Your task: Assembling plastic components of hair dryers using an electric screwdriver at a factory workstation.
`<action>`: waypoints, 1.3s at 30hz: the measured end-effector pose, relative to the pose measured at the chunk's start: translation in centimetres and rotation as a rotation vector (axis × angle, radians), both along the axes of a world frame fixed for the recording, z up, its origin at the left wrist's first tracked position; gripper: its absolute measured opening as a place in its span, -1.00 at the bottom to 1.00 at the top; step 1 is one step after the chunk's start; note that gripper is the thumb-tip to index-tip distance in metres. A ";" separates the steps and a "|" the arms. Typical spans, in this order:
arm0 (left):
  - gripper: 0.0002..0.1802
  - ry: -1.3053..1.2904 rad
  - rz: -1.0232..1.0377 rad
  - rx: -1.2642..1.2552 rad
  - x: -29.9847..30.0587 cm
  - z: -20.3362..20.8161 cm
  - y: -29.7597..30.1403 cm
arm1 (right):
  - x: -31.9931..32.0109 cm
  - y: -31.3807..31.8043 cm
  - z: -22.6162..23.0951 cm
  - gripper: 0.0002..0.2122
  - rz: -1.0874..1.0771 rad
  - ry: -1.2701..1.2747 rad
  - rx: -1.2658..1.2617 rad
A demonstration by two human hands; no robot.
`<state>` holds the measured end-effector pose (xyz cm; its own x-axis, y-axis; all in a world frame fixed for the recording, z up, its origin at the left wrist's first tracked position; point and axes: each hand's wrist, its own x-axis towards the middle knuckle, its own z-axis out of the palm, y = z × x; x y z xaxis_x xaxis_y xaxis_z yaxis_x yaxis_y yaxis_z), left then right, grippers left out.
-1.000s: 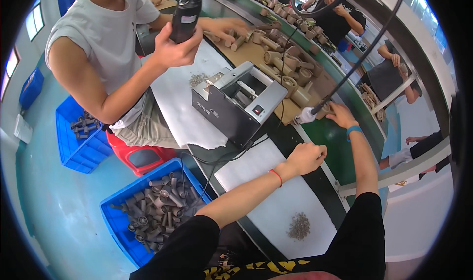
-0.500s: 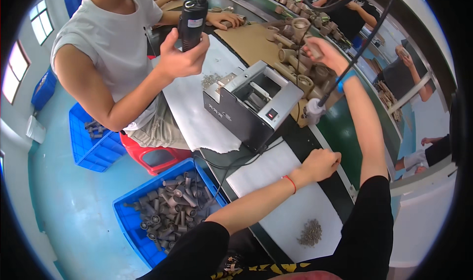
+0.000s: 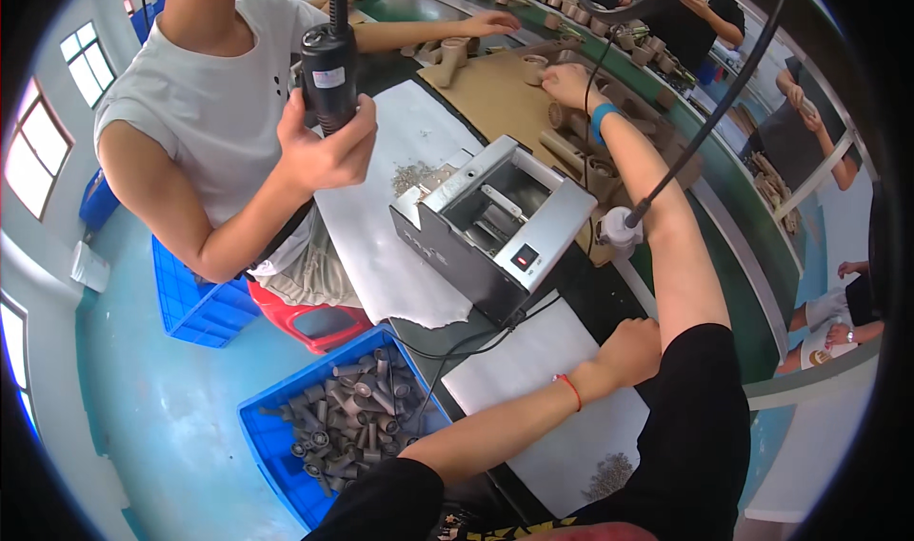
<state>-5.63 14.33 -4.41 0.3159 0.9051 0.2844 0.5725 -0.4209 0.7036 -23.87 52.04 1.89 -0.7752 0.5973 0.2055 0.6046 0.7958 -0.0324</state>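
Note:
My right hand (image 3: pixel 571 86), with a blue wristband, reaches far over the cardboard. Its fingers are closed at the edge of a brown pipe fitting (image 3: pixel 534 68). My left hand (image 3: pixel 630 352), wearing a red string bracelet, is a loose fist above the white sheet (image 3: pixel 505 350); anything inside it is hidden. A pile of small metal pieces (image 3: pixel 609 474) lies on that sheet near my body. Left of my hands stands a black and silver machine (image 3: pixel 495 222) with an open top and a lit red switch.
A co-worker at left grips a black power tool (image 3: pixel 328 74). More brown fittings (image 3: pixel 590 160) lie on the cardboard (image 3: pixel 495 89), beside a green conveyor (image 3: pixel 733 293). A blue crate (image 3: pixel 271 446) of grey fittings stands below. A cable with a white plug (image 3: pixel 619 229) hangs near my right forearm.
My right hand has moved left and farther away, up to the standing fitting. The co-worker's free hand has stretched out farther right. The view has shifted slightly; my left hand stays closed.

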 end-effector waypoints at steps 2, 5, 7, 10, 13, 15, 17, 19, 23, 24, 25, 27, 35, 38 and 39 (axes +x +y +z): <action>-0.81 0.036 0.012 -0.082 -0.9 -0.4 -0.1 | 0.6 -1.8 -2.0 -0.67 -0.054 0.098 -0.097; -0.81 0.005 0.013 -0.055 -0.8 -1.3 -0.3 | 1.8 -2.1 -1.9 -0.58 -0.237 -0.001 -0.043; -0.79 -0.016 -0.012 0.000 0.4 -2.0 0.1 | 3.8 0.8 -1.3 -0.62 -0.202 -0.036 -0.121; -0.82 -0.019 0.014 0.068 0.2 -1.8 -0.2 | 4.0 -0.1 -1.4 -0.80 0.057 0.122 -0.055; -0.85 -0.071 0.102 0.145 -0.6 -1.4 -0.5 | 4.0 -5.1 -0.7 -0.88 0.091 0.407 0.245; -0.86 -0.124 0.101 0.120 -0.5 -0.4 -0.5 | 5.2 -7.0 1.8 -0.88 0.097 0.552 0.186; -0.89 -0.196 0.077 0.093 0.0 0.2 -0.6 | 8.5 -8.2 4.1 -0.86 0.153 0.755 0.238; -0.88 -0.207 0.064 0.141 0.3 0.5 -0.2 | 13.1 -8.5 6.1 -0.82 0.126 1.004 0.230; -0.85 -0.312 0.158 0.334 -0.8 1.2 -0.7 | 20.9 -18.1 10.1 -0.70 0.012 1.488 -0.018; -0.84 -0.401 0.209 0.453 -0.8 1.7 -0.9 | 22.6 -21.2 11.1 -0.65 0.020 1.451 0.102; -0.77 -0.440 0.287 0.514 -0.6 3.4 -1.8 | 25.0 -24.7 12.2 -0.64 -0.014 1.348 0.062; -0.55 -0.437 0.427 0.720 -0.8 7.8 -3.7 | 27.8 -31.3 13.3 -0.62 -0.045 1.152 -0.020; -0.59 -0.707 0.242 0.441 -0.3 10.2 -12.5 | 32.3 -44.1 10.8 -0.60 0.371 1.008 -0.783; -0.60 -0.725 0.285 0.348 -1.2 8.0 -16.6 | 31.6 -41.3 8.1 -0.45 0.270 0.842 -0.641; -0.60 -0.711 0.302 0.348 -1.4 7.6 -17.8 | 30.3 -40.0 6.1 -0.37 0.226 0.755 -0.499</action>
